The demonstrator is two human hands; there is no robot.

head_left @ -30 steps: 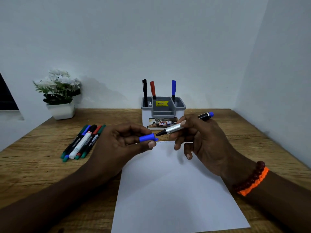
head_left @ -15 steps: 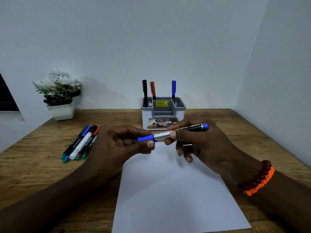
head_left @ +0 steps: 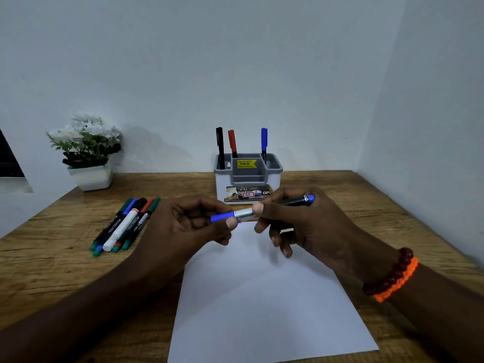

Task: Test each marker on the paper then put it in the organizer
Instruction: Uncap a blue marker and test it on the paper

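I hold one blue marker (head_left: 245,213) level above the far end of the white paper (head_left: 264,305). My left hand (head_left: 188,226) pinches its blue cap (head_left: 221,217), which sits on the marker's silver neck. My right hand (head_left: 309,226) grips the black barrel, whose blue tail end (head_left: 310,198) sticks out to the right. Behind my hands stands the grey and white organizer (head_left: 273,171) with a black marker (head_left: 220,145), a red marker (head_left: 232,142) and a blue marker (head_left: 264,142) upright in it. A faint mark shows on the paper under the marker.
A bundle of several markers (head_left: 125,224) lies on the wooden table (head_left: 52,258) to the left of my left hand. A white pot of white flowers (head_left: 87,153) stands at the back left. Walls close the table at the back and right.
A second ago the cap was off in my left hand and the tip was bare. The cap has since gone onto the tip, and the marker now lies level between both hands.
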